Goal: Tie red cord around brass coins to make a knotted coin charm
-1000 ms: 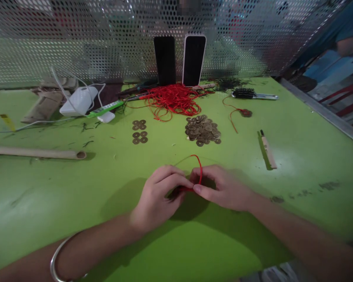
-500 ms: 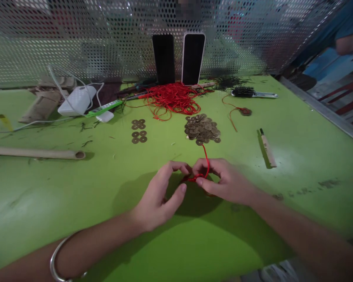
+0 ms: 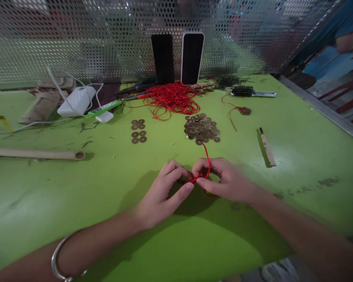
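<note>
A knotted red cord (image 3: 197, 178) is stretched between my two hands, just above the green table. My left hand (image 3: 167, 192) pinches its left end between thumb and fingers. The thumb and forefinger of my right hand (image 3: 223, 180) are closed on the knotted part. One loose end of the cord rises past the right fingers toward a heap of round holed coins (image 3: 202, 128). Another strand dangles below the right thumb. The fingers hide part of the knot.
Beyond lie a tangle of red cord (image 3: 173, 98), two upright phones (image 3: 192, 58), a hairbrush (image 3: 253, 92) and a coin piece with string (image 3: 244, 111). Coins in small groups (image 3: 139, 136) sit left. A bamboo tube (image 3: 38, 153), power strip (image 3: 104, 108) and wooden-handled tool (image 3: 267, 149) flank them.
My left thumb and fingers have come together on the cord and shifted slightly right. My right hand has kept its pinch and barely moved.
</note>
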`<action>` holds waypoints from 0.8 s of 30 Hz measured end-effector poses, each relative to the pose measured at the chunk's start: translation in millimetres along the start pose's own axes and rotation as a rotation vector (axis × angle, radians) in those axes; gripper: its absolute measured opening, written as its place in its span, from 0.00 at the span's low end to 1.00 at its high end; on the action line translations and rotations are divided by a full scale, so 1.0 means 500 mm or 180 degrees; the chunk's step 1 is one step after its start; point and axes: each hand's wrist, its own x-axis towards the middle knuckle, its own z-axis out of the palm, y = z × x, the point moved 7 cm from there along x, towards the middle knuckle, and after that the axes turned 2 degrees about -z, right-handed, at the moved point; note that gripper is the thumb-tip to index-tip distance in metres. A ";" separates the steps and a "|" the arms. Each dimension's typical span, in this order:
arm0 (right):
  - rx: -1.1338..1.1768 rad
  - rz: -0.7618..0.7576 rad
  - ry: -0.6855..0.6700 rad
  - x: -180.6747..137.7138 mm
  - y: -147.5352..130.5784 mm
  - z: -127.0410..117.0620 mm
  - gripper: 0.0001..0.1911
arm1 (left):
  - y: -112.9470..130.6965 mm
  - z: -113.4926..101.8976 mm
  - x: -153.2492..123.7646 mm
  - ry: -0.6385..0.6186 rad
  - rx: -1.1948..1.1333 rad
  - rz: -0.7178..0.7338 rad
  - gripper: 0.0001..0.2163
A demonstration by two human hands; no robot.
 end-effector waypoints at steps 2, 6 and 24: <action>-0.0014 -0.0008 -0.0029 -0.001 0.000 0.002 0.03 | -0.003 0.003 0.003 -0.0022 0.0108 -0.0032 0.07; 0.0013 -0.0026 -0.0086 -0.003 -0.002 0.006 0.02 | -0.005 0.007 0.006 -0.0063 0.0088 -0.0035 0.07; 0.0992 0.0236 0.0227 0.001 0.024 -0.006 0.03 | -0.035 0.002 0.001 0.0201 -0.0801 -0.0503 0.10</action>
